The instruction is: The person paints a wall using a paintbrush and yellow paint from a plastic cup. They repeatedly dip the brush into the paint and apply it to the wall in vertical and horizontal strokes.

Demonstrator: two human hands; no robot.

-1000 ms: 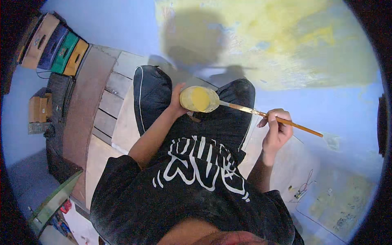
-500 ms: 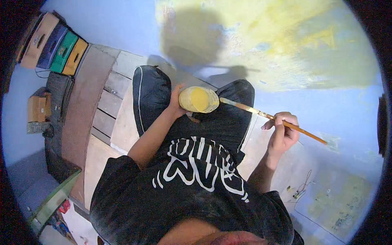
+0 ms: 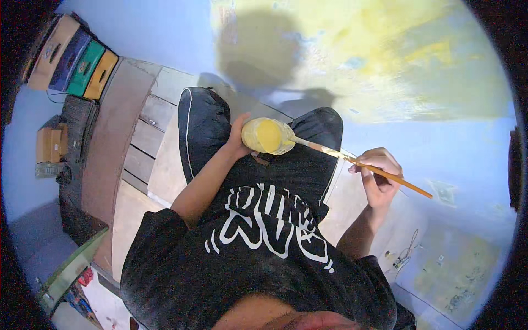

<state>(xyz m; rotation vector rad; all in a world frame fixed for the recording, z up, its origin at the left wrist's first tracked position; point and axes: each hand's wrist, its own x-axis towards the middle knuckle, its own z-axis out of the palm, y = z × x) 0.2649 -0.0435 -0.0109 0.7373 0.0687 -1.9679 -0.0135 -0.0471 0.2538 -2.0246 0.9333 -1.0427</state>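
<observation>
While coloured drawers stand at the upper left of the frame, with a cardboard box beneath them, I see the left grip wrapped around the left side of a cup of yellow paint, just above the frame's centre. From the cup's right rim a brush slants down rightward; I can't tell whether its tip touches. Right of centre, my right grip pinches its orange handle, and yellow patches cover the wall at upper right.
</observation>
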